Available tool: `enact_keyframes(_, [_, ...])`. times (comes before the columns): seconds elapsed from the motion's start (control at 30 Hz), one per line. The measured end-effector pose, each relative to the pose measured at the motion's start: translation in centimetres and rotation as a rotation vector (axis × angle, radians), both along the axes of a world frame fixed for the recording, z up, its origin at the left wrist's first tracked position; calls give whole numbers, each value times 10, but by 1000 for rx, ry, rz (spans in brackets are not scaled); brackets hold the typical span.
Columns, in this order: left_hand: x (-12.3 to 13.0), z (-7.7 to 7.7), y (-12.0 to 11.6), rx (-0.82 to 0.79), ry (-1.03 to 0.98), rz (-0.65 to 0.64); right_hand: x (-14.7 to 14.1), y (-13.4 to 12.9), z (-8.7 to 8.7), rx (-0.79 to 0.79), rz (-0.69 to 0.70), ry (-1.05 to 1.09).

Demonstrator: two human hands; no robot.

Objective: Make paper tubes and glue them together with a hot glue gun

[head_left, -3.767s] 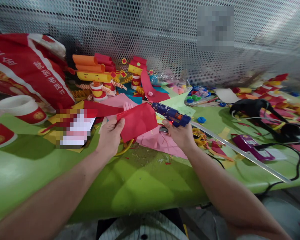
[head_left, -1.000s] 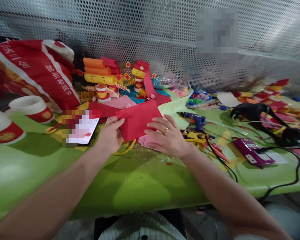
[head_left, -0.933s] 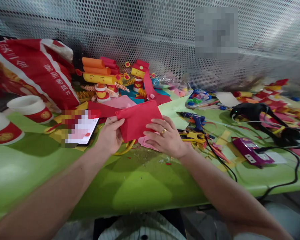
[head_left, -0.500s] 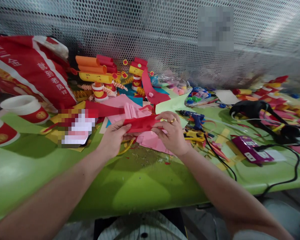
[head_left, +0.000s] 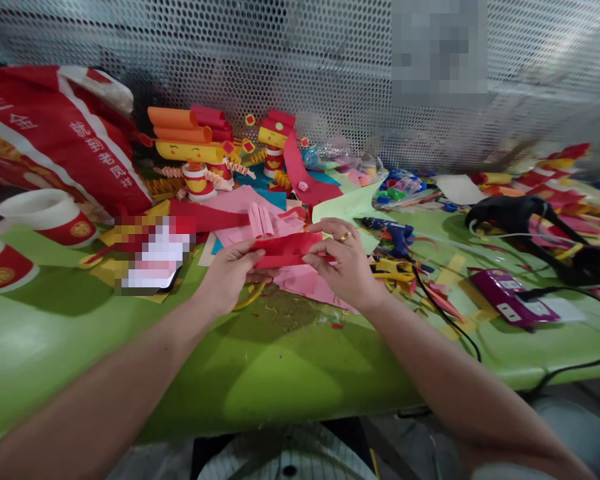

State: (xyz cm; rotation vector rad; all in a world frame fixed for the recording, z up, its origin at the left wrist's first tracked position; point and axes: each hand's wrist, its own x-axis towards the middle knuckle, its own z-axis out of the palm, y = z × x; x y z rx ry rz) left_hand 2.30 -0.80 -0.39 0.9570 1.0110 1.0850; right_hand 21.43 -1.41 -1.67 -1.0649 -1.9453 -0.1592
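A folded strip of red paper [head_left: 287,248] is held level between my two hands above the table. My left hand [head_left: 230,275] pinches its left end, thumb on top. My right hand [head_left: 344,263], with a ring on one finger, grips the right end between thumb and fingers. Pink paper sheets [head_left: 313,285] lie beneath and behind the strip, and a rolled pink piece [head_left: 261,221] rests just beyond it. The fingertips under the strip are partly hidden.
Paper figures [head_left: 197,180] stand at the back left of the green table [head_left: 280,373]. On the left are paper cups [head_left: 55,217] and a phone [head_left: 157,260]. A blue glue gun [head_left: 397,235], scissors, scraps, a purple power socket [head_left: 513,297] and black cables lie on the right.
The right end of the red paper has tilted up slightly, and my right hand's fingers have shifted a little along it. The camera view has moved slightly.
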Motion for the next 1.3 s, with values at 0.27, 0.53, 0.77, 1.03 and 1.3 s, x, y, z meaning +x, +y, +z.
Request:
enact_keyframes(0.27, [3, 1, 0, -31, -62, -30, -2, 1, -5, 112, -167, 10])
enact_keyframes(0.53, [5, -1, -3, 24, -97, -15, -18, -17, 1, 355, -92, -337])
enact_keyframes(0.77, [6, 0, -6, 28, -100, -14, -20, -17, 1, 309, -99, -360])
enact_keyframes(1.03, [5, 5, -6, -32, -122, -46, -18, -12, 0, 279, -169, -370])
enact_keyframes(1.3, [4, -1, -5, 8, -98, -124, -17, -10, 2, 251, -152, -351])
